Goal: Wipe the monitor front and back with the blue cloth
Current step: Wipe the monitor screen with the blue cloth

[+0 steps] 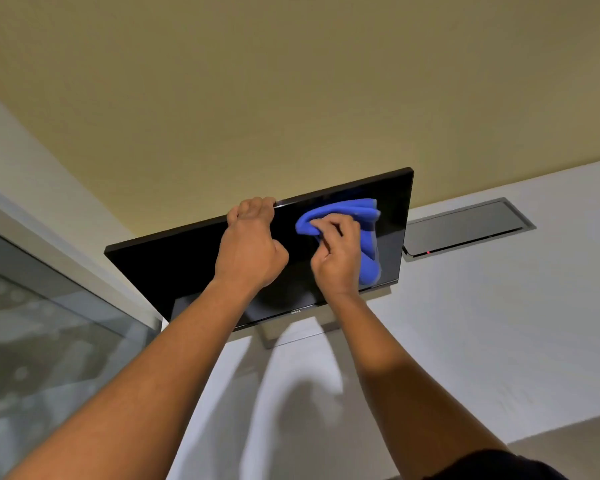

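Observation:
The black monitor (167, 268) stands on a white desk (482, 306), its dark screen facing me and its stand base (291, 336) just below. My left hand (250, 247) grips the monitor's top edge near the middle, fingers curled over the rim. My right hand (336, 258) presses a bunched blue cloth (368, 244) against the right part of the screen. The monitor's back is hidden.
A dark metal cable hatch (465, 226) with a small red light is set into the desk to the right of the monitor. A beige wall rises behind. A glass partition (49, 323) runs along the left side.

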A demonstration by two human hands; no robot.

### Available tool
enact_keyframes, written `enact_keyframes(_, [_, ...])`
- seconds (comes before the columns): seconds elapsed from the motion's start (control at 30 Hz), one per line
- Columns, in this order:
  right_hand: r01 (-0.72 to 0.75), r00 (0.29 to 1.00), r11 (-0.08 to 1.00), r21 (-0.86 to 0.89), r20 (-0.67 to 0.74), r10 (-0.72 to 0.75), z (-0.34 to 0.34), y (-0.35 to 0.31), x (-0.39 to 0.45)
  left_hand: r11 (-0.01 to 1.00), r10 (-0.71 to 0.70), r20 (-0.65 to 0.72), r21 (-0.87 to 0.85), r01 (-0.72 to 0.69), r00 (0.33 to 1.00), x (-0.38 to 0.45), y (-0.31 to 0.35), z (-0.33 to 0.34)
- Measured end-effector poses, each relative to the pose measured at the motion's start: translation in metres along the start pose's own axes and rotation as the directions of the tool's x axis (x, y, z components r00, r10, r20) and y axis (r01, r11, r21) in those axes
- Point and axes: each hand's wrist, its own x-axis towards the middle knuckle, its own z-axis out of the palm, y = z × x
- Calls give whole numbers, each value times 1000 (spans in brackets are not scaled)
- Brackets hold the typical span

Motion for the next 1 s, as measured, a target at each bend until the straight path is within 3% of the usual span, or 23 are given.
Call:
enact_keyframes(0.1, [146, 973, 989, -36, 188, -137, 4, 20, -21, 1000, -2, -25, 13, 2, 1000, 1, -1, 3])
enact_keyframes(0.2, [103, 953, 991, -87, 293, -73, 2, 44, -44, 1000, -11, -50, 16, 12, 999, 1, -2, 7])
enact_keyframes(0.3, [88, 911, 936, -341, 408, 63, -5, 68, -64, 1000, -23, -58, 6, 23, 998, 1, -3, 10])
enact_keyframes(0.37, [-172, 961, 935, -311, 154, 228, -11, 81, -67, 999, -35, -59, 5, 36, 998, 1, -6, 12])
enact_keyframes(0.43, [-521, 853, 844, -127, -89, 514, -20, 87, -63, 999, -39, -58, 5, 39, 998, 1, -8, 15])
enact_keyframes(0.53, [-667, 731, 743, 50, -147, 666, -28, 83, -47, 999, -41, -58, 7, 41, 997, 0, -9, 17])
enact_keyframes(0.6, [-614, 747, 775, 147, -208, 631, -23, 69, -35, 999, -42, -65, 8, 43, 997, -1, -9, 17])
enact_keyframes(0.67, [-523, 818, 845, 115, -214, 535, -12, 56, -36, 999, -44, -73, 12, 45, 996, -2, -9, 17])
enact_keyframes(0.73, [-377, 911, 923, 78, -150, 385, 2, 48, -46, 999, -40, -81, 16, 42, 996, -1, -8, 18])
enact_keyframes(0.83, [-203, 979, 976, 81, 17, 203, 16, 44, -69, 999, -29, -105, 33, 32, 994, -1, -6, 18])
enact_keyframes(0.9, [-170, 969, 984, 57, 193, 156, 22, 52, -88, 998, -20, -122, 52, 26, 992, -2, -4, 18])
enact_keyframes(1.0, [-256, 867, 966, -29, 435, 243, 20, 73, -106, 997, -22, -130, 65, 30, 991, -5, -4, 20])
